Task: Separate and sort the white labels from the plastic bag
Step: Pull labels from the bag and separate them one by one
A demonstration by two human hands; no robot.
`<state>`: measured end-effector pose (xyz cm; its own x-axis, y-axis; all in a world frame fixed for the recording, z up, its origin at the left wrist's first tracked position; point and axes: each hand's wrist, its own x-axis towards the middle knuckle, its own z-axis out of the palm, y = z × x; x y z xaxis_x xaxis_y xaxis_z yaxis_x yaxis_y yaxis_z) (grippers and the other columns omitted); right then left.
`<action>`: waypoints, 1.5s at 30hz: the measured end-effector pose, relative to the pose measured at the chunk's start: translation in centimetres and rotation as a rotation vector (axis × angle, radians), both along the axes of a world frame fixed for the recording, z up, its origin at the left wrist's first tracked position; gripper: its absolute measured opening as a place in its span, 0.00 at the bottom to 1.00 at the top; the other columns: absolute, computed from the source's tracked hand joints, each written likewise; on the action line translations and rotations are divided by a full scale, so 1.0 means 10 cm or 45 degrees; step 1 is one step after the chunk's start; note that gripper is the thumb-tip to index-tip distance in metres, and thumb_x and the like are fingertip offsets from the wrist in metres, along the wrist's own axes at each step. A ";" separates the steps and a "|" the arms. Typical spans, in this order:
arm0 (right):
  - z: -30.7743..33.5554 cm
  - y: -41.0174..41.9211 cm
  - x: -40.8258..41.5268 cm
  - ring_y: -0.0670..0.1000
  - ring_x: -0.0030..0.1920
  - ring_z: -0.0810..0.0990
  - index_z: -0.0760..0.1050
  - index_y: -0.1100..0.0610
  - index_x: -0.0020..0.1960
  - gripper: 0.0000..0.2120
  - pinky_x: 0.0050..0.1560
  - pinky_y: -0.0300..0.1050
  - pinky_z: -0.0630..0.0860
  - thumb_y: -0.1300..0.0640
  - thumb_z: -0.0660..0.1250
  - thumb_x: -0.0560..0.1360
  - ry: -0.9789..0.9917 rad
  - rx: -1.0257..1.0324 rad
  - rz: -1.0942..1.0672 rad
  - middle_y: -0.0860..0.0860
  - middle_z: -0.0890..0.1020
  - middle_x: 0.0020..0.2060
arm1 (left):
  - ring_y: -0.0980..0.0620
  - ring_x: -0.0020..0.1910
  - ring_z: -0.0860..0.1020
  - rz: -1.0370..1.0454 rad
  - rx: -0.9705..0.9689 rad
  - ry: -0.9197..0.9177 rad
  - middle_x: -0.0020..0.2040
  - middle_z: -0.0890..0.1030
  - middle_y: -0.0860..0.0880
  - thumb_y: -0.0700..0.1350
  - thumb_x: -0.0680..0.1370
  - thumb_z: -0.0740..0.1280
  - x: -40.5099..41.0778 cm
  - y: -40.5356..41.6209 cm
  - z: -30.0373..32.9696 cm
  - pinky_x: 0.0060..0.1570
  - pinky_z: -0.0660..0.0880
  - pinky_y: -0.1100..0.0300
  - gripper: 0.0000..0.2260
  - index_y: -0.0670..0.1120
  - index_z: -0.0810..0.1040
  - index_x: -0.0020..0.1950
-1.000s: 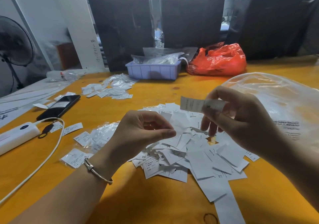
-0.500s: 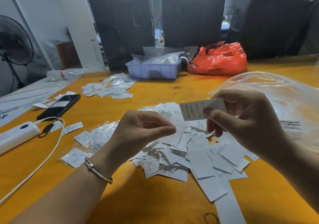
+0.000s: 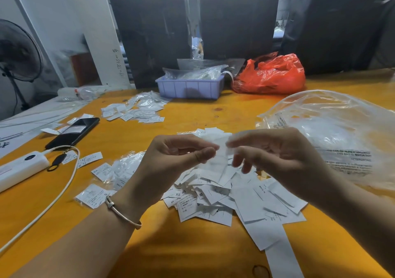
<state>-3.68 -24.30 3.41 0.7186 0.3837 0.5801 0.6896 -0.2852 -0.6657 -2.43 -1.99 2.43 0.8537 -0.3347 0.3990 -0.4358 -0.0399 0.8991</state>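
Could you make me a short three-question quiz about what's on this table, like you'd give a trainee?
1. True or false: the purple tray stands left of the red bag.
2. Where does the big pile of white labels lie? A) in the tray B) on the orange table, under the hands C) on the phone
3. Fill in: the left hand wears a ____ at the wrist.

Key: 1 true; 2 B; 3 bracelet.
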 end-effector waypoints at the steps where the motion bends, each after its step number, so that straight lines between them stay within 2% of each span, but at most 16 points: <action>1: -0.02 0.04 -0.01 0.48 0.33 0.83 0.83 0.58 0.49 0.10 0.32 0.36 0.77 0.51 0.70 0.75 0.047 0.004 0.038 0.51 0.85 0.35 | 0.54 0.42 0.82 -0.014 -0.017 0.004 0.42 0.86 0.47 0.46 0.69 0.74 0.00 0.00 0.00 0.41 0.76 0.66 0.09 0.44 0.87 0.46; 3: -0.06 0.10 -0.01 0.49 0.31 0.83 0.83 0.58 0.45 0.13 0.32 0.40 0.79 0.48 0.71 0.72 0.071 0.009 0.057 0.50 0.84 0.33 | 0.55 0.43 0.82 -0.044 -0.030 0.014 0.41 0.85 0.48 0.44 0.70 0.74 -0.01 -0.01 0.00 0.42 0.76 0.67 0.09 0.43 0.86 0.47; 7: -0.09 0.12 0.02 0.56 0.27 0.80 0.83 0.61 0.42 0.08 0.29 0.45 0.77 0.56 0.71 0.72 0.101 0.177 0.083 0.53 0.82 0.29 | 0.50 0.47 0.83 -0.062 0.000 0.015 0.44 0.86 0.46 0.43 0.69 0.74 -0.02 -0.02 0.00 0.46 0.78 0.64 0.09 0.44 0.86 0.49; 10: -0.08 0.10 0.02 0.55 0.27 0.80 0.83 0.61 0.41 0.08 0.28 0.43 0.76 0.56 0.72 0.71 0.123 0.185 0.073 0.53 0.82 0.28 | 0.47 0.48 0.84 -0.029 0.044 -0.009 0.47 0.86 0.46 0.44 0.69 0.75 -0.03 -0.02 0.00 0.47 0.80 0.62 0.11 0.48 0.86 0.51; 15: -0.05 0.09 -0.02 0.49 0.28 0.81 0.83 0.59 0.42 0.09 0.29 0.38 0.76 0.53 0.70 0.72 0.041 0.074 0.002 0.52 0.83 0.30 | 0.46 0.46 0.83 -0.036 0.090 -0.100 0.43 0.85 0.46 0.44 0.70 0.74 -0.02 -0.03 0.00 0.48 0.81 0.56 0.09 0.42 0.86 0.47; 18: 0.03 0.03 -0.03 0.52 0.28 0.79 0.81 0.59 0.49 0.06 0.30 0.38 0.73 0.63 0.65 0.77 -0.020 0.306 -0.111 0.55 0.82 0.31 | 0.46 0.45 0.83 0.016 0.118 -0.161 0.43 0.86 0.46 0.45 0.69 0.74 -0.03 -0.04 0.00 0.48 0.82 0.53 0.10 0.41 0.86 0.46; 20: 0.11 -0.02 -0.07 0.53 0.30 0.79 0.76 0.57 0.60 0.13 0.29 0.40 0.74 0.68 0.63 0.77 -0.090 0.458 -0.111 0.57 0.82 0.33 | 0.47 0.44 0.83 0.042 0.138 -0.191 0.42 0.86 0.47 0.44 0.69 0.75 -0.03 -0.03 0.00 0.47 0.82 0.53 0.09 0.41 0.86 0.46; 22: 0.16 -0.05 -0.12 0.51 0.31 0.80 0.68 0.55 0.66 0.19 0.30 0.40 0.76 0.65 0.64 0.77 -0.208 0.468 -0.115 0.55 0.81 0.35 | 0.48 0.43 0.83 0.055 0.149 -0.202 0.41 0.85 0.47 0.43 0.69 0.75 -0.03 -0.03 0.00 0.46 0.81 0.53 0.08 0.41 0.86 0.45; 24: 0.18 -0.02 -0.16 0.50 0.33 0.81 0.65 0.56 0.64 0.19 0.30 0.40 0.77 0.63 0.65 0.76 -0.318 0.355 -0.114 0.51 0.80 0.34 | 0.47 0.44 0.83 0.064 0.160 -0.207 0.42 0.85 0.47 0.43 0.69 0.75 -0.03 -0.03 0.00 0.46 0.82 0.51 0.08 0.41 0.86 0.45; 27: 0.14 0.04 -0.18 0.49 0.33 0.81 0.67 0.61 0.55 0.11 0.30 0.40 0.76 0.64 0.65 0.75 -0.342 0.247 -0.098 0.48 0.80 0.35 | 0.45 0.45 0.83 0.061 0.157 -0.202 0.42 0.85 0.47 0.45 0.69 0.75 -0.03 -0.03 0.00 0.48 0.81 0.47 0.08 0.43 0.86 0.45; 31: 0.12 0.04 -0.18 0.50 0.30 0.80 0.69 0.61 0.49 0.05 0.26 0.50 0.75 0.65 0.64 0.75 -0.451 0.147 -0.178 0.48 0.80 0.33 | 0.44 0.45 0.83 0.063 0.147 -0.201 0.42 0.85 0.46 0.45 0.68 0.75 -0.02 -0.02 0.00 0.47 0.81 0.46 0.08 0.43 0.86 0.45; 38: 0.13 -0.01 -0.17 0.51 0.26 0.78 0.70 0.65 0.46 0.03 0.24 0.51 0.72 0.67 0.64 0.74 -0.459 0.126 -0.216 0.47 0.80 0.30 | 0.46 0.44 0.83 0.058 0.152 -0.186 0.42 0.85 0.47 0.45 0.69 0.75 -0.01 -0.01 -0.02 0.45 0.82 0.53 0.08 0.43 0.87 0.45; 42: 0.15 -0.02 -0.19 0.51 0.28 0.78 0.70 0.63 0.47 0.03 0.26 0.44 0.74 0.66 0.64 0.74 -0.441 0.160 -0.171 0.49 0.80 0.30 | 0.48 0.44 0.83 0.045 0.152 -0.182 0.42 0.85 0.48 0.45 0.69 0.75 -0.02 -0.01 -0.02 0.44 0.81 0.58 0.08 0.43 0.87 0.45; 45: 0.14 -0.02 -0.17 0.51 0.27 0.78 0.70 0.64 0.46 0.03 0.24 0.48 0.73 0.67 0.64 0.74 -0.462 0.116 -0.181 0.49 0.80 0.30 | 0.47 0.44 0.83 0.039 0.150 -0.178 0.42 0.85 0.48 0.45 0.69 0.75 -0.02 -0.01 -0.02 0.44 0.81 0.57 0.08 0.43 0.87 0.45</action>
